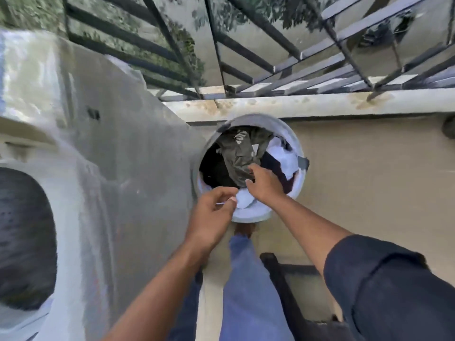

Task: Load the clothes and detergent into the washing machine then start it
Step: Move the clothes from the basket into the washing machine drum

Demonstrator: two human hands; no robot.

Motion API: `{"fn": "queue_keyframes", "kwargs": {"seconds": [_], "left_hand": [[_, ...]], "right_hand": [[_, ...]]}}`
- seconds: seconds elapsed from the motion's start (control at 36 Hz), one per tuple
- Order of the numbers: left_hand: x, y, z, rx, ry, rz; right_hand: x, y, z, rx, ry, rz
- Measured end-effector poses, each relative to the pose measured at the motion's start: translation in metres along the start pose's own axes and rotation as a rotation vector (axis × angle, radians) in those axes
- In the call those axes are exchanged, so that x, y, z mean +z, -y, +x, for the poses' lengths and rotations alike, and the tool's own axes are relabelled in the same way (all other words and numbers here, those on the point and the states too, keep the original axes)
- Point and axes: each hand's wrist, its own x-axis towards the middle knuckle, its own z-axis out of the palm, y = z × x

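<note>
A white bucket [248, 217] full of clothes stands on the floor to the right of the grey washing machine [123, 168]. The machine's dark drum opening [22, 242] shows at the far left. An olive garment [236, 153] lies on top of the pile, with dark and white pieces [283, 158] beside it. My right hand [266, 183] reaches into the bucket and grips the olive garment's near end between fingers and thumb. My left hand [211, 217] is at the bucket's near rim and pinches a white cloth [243, 201]. No detergent is in view.
A black metal railing [246, 57] and a stained ledge [295, 104] run behind the bucket. Beige floor [369, 180] spreads to the right. A dark frame [278, 274] lies on the floor near my legs in blue jeans [246, 279].
</note>
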Motion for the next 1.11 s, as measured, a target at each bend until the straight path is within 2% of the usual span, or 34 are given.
{"fn": "queue_keyframes", "kwargs": {"seconds": [0.19,0.31,0.39,0.61,0.69,0.83,0.92,1.11], "left_hand": [[0.008,0.018,0.038,-0.056,-0.032,-0.009],[0.004,0.025,0.044,-0.078,-0.057,-0.036],[-0.003,0.023,0.036,-0.093,-0.072,-0.033],[-0.029,0.002,-0.010,-0.055,-0.060,0.041],[-0.038,-0.007,-0.027,0.004,-0.049,0.069],[-0.055,-0.021,-0.050,0.110,-0.009,0.168],[-0.063,-0.033,-0.060,0.186,0.023,0.209],[-0.072,-0.056,-0.071,0.374,0.013,0.254]], "right_hand": [[0.037,-0.009,0.054,0.087,0.029,-0.131],[0.042,-0.010,0.064,0.135,0.033,-0.050],[0.032,-0.002,0.049,0.088,0.023,0.033],[-0.060,0.073,-0.069,-0.194,-0.184,0.299],[-0.101,0.098,-0.119,-0.215,-0.218,0.485],[-0.164,0.139,-0.205,-0.237,-0.153,0.887],[-0.196,0.164,-0.255,-0.315,-0.110,1.123],[-0.242,0.215,-0.334,-0.638,-0.024,1.336]]}}
